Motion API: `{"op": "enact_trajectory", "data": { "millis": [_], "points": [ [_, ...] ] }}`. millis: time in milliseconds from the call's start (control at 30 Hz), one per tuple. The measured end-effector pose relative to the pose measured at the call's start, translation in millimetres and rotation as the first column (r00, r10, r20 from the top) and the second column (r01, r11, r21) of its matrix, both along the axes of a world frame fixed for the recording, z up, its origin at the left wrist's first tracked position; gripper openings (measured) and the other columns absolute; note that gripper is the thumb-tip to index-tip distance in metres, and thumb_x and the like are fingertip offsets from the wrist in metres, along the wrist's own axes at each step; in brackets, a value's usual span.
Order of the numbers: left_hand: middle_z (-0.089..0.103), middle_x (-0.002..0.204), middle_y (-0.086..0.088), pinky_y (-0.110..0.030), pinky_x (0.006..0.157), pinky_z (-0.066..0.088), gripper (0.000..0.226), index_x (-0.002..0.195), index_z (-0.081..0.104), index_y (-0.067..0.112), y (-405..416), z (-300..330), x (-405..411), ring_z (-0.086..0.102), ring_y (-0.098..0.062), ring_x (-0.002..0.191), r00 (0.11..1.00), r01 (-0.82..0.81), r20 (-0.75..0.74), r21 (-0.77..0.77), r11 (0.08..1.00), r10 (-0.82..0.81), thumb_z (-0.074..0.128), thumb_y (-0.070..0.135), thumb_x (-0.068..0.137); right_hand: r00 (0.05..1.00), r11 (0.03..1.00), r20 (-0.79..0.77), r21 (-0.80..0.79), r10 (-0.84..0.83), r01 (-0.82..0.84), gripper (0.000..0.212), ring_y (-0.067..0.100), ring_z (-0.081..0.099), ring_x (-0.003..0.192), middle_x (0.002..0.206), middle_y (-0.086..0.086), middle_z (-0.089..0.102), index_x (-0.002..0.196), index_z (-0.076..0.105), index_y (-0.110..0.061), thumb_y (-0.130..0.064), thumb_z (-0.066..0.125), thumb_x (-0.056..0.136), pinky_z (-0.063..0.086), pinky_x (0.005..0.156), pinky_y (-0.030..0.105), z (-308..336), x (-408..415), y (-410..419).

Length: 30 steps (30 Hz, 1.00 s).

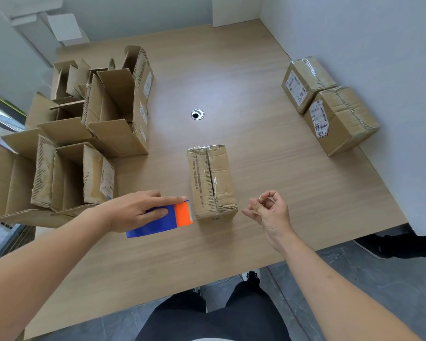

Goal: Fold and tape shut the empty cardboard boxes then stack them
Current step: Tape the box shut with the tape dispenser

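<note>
Left hand, lower left of centre: grasping the blue-and-orange tape dispenser from above, index finger stretched along its top toward the orange cutter end, thumb on the blue side. Dispenser's orange end points right, just beside the near end of the closed box, not clearly touching it.

Right hand, lower right of centre: raised above the table, fingers curled inward, thumb and forefinger tips pinched together. May be a small bit of tape between them, too small to confirm. Not touching any box.

Closed box, centre of frame, between the two hands: lies long axis running away from the camera, top flaps folded down and meeting at a centre seam. Seam looks partly gapped at mid-length. Cardboard is creased and carries old tape residue and printed text.

Open boxes, left side of frame: a cluster, flaps up or splayed, packed against each other, some overhanging the table's left edge.

Taped boxes, upper right near the wall: two, side by side and touching, not stacked, shipping labels and handwriting on the faces toward the camera.

Wooden table carries all of it; round cable grommet sits above the closed box, well apart from everything.

Bottom edge: person's dark trousers and one shoe over grey floor.
</note>
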<state>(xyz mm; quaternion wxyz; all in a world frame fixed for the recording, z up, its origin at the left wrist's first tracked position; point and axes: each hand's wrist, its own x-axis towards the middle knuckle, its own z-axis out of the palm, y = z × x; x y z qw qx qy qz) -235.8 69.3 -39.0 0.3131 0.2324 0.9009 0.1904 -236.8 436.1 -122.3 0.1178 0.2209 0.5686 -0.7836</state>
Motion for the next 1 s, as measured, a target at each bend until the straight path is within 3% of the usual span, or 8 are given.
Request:
{"op": "enact_trajectory", "data": {
  "millis": [333, 467, 567, 633, 767, 867, 933, 1000],
  "points": [
    [0.049, 0.105, 0.010, -0.034, 0.081, 0.048, 0.049, 0.144, 0.007, 0.076, 9.4, -11.3, -7.8, 0.054, -0.011, 0.087, 0.999, 0.009, -0.033, -0.059, 0.998, -0.011, 0.025, 0.055, 0.104, 0.961, 0.990, 0.248, 0.045, 0.121, -0.136, 0.035, 0.018, 0.071, 0.082, 0.100, 0.019, 0.068, 0.115, 0.053, -0.009, -0.004, 0.075, 0.089, 0.060, 0.071, 0.035, -15.1, -3.6, -14.5],
    [0.048, 0.107, 0.010, -0.036, 0.082, 0.048, 0.049, 0.143, 0.006, 0.077, 10.6, -11.4, -10.3, 0.053, -0.012, 0.088, 0.999, 0.010, -0.039, -0.086, 0.996, -0.013, 0.025, 0.054, 0.105, 0.945, 0.967, 0.260, 0.104, 0.201, -0.235, 0.060, 0.013, 0.069, 0.085, 0.096, 0.009, 0.071, 0.136, 0.046, -0.041, -0.012, 0.073, 0.093, 0.056, 0.072, 0.035, -14.9, -5.0, -24.2],
    [0.049, 0.107, 0.010, -0.037, 0.082, 0.049, 0.049, 0.143, 0.005, 0.077, 10.5, -14.3, -8.8, 0.054, -0.012, 0.089, 1.000, -0.007, -0.027, -0.083, 0.997, 0.005, 0.026, 0.054, 0.105, 0.893, 0.859, 0.293, 0.290, 0.341, -0.423, 0.069, 0.018, 0.064, 0.097, 0.116, 0.004, 0.060, 0.147, 0.030, -0.061, -0.037, 0.069, 0.096, 0.055, 0.067, 0.032, -16.6, -10.6, -21.4],
    [0.049, 0.107, 0.011, -0.038, 0.082, 0.049, 0.049, 0.143, 0.005, 0.077, 10.7, -15.6, -6.2, 0.054, -0.012, 0.089, 1.000, -0.025, -0.018, -0.074, 0.997, 0.024, 0.025, 0.054, 0.105, 0.851, 0.738, 0.319, 0.428, 0.417, -0.522, 0.051, 0.021, 0.057, 0.110, 0.129, 0.000, 0.047, 0.140, 0.046, -0.058, -0.061, 0.063, 0.092, 0.055, 0.063, 0.031, -21.6, -11.6, -17.7],
    [0.047, 0.105, 0.014, -0.035, 0.082, 0.048, 0.049, 0.144, 0.004, 0.077, 13.9, -16.5, -1.7, 0.052, -0.009, 0.089, 0.998, -0.057, -0.024, -0.053, 0.997, 0.056, 0.025, 0.055, 0.104, 0.901, 0.673, 0.215, 0.605, 0.376, -0.425, 0.032, 0.019, 0.066, 0.093, 0.098, -0.005, 0.070, 0.103, 0.076, -0.032, -0.058, 0.060, 0.094, 0.058, 0.085, 0.042, -29.9, -9.8, -21.9],
    [0.049, 0.103, 0.011, -0.036, 0.083, 0.046, 0.049, 0.143, 0.005, 0.077, 18.6, -21.2, 1.0, 0.051, -0.009, 0.089, 0.996, -0.086, -0.025, -0.023, 0.996, 0.085, 0.027, 0.053, 0.106, 0.894, 0.654, 0.235, 0.614, 0.382, -0.442, 0.073, 0.022, 0.066, 0.080, 0.078, 0.004, 0.069, 0.094, 0.067, -0.006, -0.073, 0.037, 0.090, 0.057, 0.087, 0.056, -32.2, -10.1, -26.8],
    [0.050, 0.102, 0.010, -0.033, 0.080, 0.044, 0.049, 0.143, 0.006, 0.077, 21.1, -24.3, 2.3, 0.051, -0.009, 0.087, 0.995, -0.100, -0.026, -0.006, 0.995, 0.100, 0.027, 0.051, 0.107, 0.890, 0.658, 0.287, 0.600, 0.354, -0.455, 0.087, 0.022, 0.068, 0.094, 0.093, 0.004, 0.074, 0.101, 0.070, -0.007, -0.083, 0.030, 0.089, 0.054, 0.096, 0.052, -16.8, -12.1, -28.0],
    [0.049, 0.101, 0.010, -0.030, 0.077, 0.041, 0.049, 0.143, 0.007, 0.077, 24.0, -26.7, 3.8, 0.050, -0.008, 0.086, 0.993, -0.119, -0.022, 0.010, 0.993, 0.119, 0.028, 0.050, 0.108, 0.865, 0.632, 0.280, 0.595, 0.416, -0.496, 0.075, 0.023, 0.057, 0.130, 0.137, -0.001, 0.064, 0.139, 0.061, -0.024, -0.078, 0.034, 0.094, 0.042, 0.114, 0.044, 0.7, -12.7, -29.1]
  ]
}}
